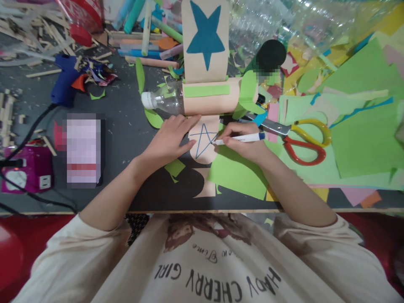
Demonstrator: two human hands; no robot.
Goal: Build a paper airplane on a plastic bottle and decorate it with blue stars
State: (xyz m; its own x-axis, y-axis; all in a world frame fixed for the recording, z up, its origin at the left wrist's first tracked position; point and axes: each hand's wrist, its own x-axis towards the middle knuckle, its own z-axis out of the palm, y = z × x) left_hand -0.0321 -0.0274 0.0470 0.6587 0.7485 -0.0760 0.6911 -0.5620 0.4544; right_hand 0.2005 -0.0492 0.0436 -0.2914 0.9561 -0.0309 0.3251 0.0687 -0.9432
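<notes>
My right hand (241, 141) is closed around a white marker (246, 138) with a blue end, its tip touching the peach paper flap (204, 153). A blue star outline is drawn on that rounded flap. Fingers spread, my left hand (172, 136) lies flat at the flap's left side. Just beyond both hands, a clear plastic bottle (167, 99) lies sideways, wrapped in peach paper (211, 103) with green strips and leaf shapes. Another peach flap (192, 67) behind it carries a solid blue star (206, 35).
Scissors (304, 147) with yellow and red handles lie right of my right hand, by green paper sheets (372, 126). A blue glue gun (65, 80), wooden sticks and a red-labelled bottle (83, 21) are at left. A purple box (30, 168) with cables sits near the front edge.
</notes>
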